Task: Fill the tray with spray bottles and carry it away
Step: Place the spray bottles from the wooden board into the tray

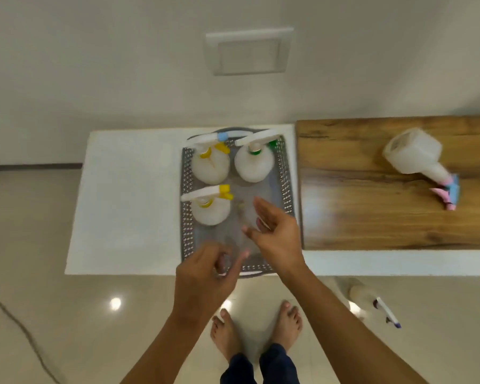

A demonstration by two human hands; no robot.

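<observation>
A grey perforated tray (187, 217) sits on the white counter. Three white spray bottles stand upright in it: one with a yellow collar at the back left (209, 164), one with a green collar at the back right (254, 164), and a second yellow one in the middle left (209, 209). The tray's near right part is bare. My right hand (275, 234) hovers over that bare part, fingers apart, holding nothing. My left hand (205, 270) is at the tray's near edge, fingers loosely curled, nothing visible in it. Another bottle with a pink and blue head (419, 159) lies on its side on the wooden board (372, 212).
A further spray bottle with a purple tip (372, 300) lies on the tiled floor at the right, below the counter edge. My bare feet (255, 328) stand close to the counter. The white counter (128, 203) extends left of the tray. A wall plate (248, 51) is on the wall behind.
</observation>
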